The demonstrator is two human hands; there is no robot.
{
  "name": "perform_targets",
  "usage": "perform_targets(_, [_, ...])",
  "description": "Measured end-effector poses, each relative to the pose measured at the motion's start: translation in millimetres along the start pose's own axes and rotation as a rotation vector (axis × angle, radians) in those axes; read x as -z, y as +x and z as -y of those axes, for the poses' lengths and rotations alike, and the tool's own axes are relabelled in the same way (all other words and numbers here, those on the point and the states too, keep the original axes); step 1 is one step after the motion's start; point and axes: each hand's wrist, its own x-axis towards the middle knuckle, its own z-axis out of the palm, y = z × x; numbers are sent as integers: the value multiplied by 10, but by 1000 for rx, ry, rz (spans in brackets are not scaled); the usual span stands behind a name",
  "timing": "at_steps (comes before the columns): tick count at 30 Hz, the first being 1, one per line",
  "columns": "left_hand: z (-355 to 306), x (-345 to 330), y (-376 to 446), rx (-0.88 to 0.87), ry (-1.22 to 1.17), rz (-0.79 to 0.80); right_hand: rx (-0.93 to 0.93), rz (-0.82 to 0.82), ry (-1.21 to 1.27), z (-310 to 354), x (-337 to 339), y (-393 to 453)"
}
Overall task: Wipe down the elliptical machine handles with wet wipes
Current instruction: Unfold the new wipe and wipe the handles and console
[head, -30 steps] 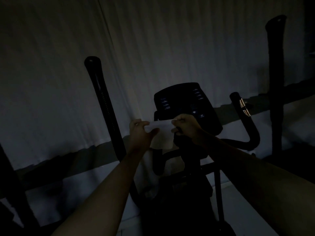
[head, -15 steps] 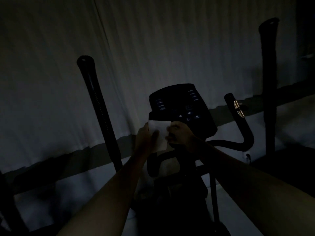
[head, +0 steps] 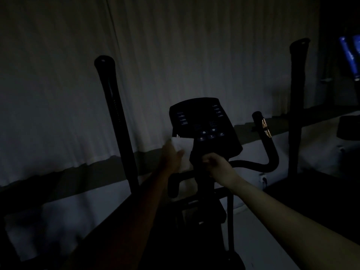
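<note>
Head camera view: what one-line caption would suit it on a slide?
In a dim room, the left hand holds a white wet wipe beside the elliptical's console.

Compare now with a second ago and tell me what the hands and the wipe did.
Both hands pinched the wet wipe stretched between them; now only the left hand holds it, carried down and left toward the short inner grip below the console. The right hand has let go and dropped beneath the console, fingers curled; whether it grips anything is too dark to tell. The long handles and console have not moved.
</note>
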Motion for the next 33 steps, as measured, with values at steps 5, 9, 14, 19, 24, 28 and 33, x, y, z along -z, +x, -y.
perform_targets(5, [68, -30, 61, -22, -111, 66, -3, -11, 76, 71, -28, -106])
perform_targets(9, [285, -106, -44, -117, -96, 26, -33, -73, 65, 62, -72, -210])
perform_targets(14, [227, -66, -1, -66, -154, 69, -63, -72, 49, -42, -105, -264])
perform_targets(19, [-23, 37, 207, -102, -191, 34, -28, -67, 85, 40, -78, -105])
perform_targets(24, [89, -113, 176, -138, -170, -55, -30, -51, 116, 37, -180, 4])
perform_targets(28, [276, -150, 150, -127, -158, 5, -58, -38, 65, -99, -325, -47])
perform_targets(33, [157, 39, 433, -132, -157, 163, -75, -103, 45, 42, -401, -97])
